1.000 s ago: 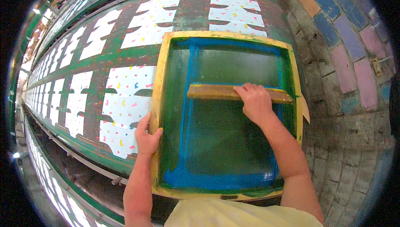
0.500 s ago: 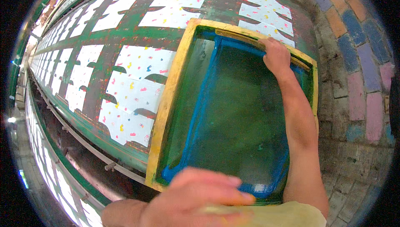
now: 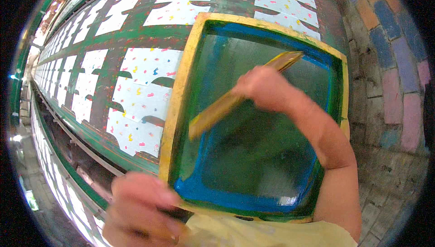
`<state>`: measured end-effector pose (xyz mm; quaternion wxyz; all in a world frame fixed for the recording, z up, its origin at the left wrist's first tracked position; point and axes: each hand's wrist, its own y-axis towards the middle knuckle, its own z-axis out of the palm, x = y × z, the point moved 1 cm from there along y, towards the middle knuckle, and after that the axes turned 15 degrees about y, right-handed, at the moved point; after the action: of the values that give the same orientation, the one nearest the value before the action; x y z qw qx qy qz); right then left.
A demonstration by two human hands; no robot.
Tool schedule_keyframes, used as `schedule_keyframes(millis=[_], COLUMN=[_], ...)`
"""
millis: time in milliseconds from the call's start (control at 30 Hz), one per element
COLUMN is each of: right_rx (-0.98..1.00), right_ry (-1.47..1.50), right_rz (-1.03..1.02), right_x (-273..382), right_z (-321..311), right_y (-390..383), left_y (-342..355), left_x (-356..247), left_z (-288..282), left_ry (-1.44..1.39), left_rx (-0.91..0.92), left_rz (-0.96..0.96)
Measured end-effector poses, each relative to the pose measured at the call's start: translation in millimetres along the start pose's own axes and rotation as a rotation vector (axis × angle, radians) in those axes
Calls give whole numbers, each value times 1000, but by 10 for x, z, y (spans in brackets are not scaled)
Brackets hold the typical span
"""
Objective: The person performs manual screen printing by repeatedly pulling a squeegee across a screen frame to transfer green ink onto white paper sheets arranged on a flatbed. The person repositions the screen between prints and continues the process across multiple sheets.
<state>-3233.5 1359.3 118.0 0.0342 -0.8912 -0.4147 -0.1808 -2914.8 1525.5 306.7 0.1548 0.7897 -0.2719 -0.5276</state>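
Observation:
My right hand (image 3: pixel 263 86) is closed round a wooden squeegee (image 3: pixel 208 114), which lies diagonally over a yellow-framed printing screen (image 3: pixel 339 36), from lower left to upper right. The screen's dark green surface (image 3: pixel 253 156) has blue ink along its edges. My left hand (image 3: pixel 142 201), blurred, is at the screen's lower left corner; I cannot tell whether it touches the frame or holds anything. The screen rests on a long green table (image 3: pixel 81 40), beside white cut fabric pieces (image 3: pixel 136 97) printed with small coloured shapes.
Rows of similar white pieces (image 3: pixel 113 16) run away along the table to the left. A rail (image 3: pixel 115 171) follows the table's near edge, with another long table (image 3: pixel 59 188) beyond it. At the right is a paved floor (image 3: pixel 371 124) with some painted bricks (image 3: pixel 398 61).
My right hand moved the squeegee up to the far edge, then back down and leftward, now slanting. My left hand left the frame's left side and dropped to the lower left corner.

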Motion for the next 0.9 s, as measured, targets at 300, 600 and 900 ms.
schedule_keyframes(millis=[300, 600, 900], right_rx=[52, -40, -178], right_ry=[-59, -133, -105], right_rz=[-260, 757, 787], right_x=[549, -909, -692], right_z=[76, -651, -401], right_y=[-328, -922, -960], left_y=[-331, -1057, -1214], left_x=[1013, 2111, 2514], left_z=[-63, 208, 233], left_ry=[441, 693, 917], left_rx=[-92, -36, 110], left_rz=[-290, -360, -306])
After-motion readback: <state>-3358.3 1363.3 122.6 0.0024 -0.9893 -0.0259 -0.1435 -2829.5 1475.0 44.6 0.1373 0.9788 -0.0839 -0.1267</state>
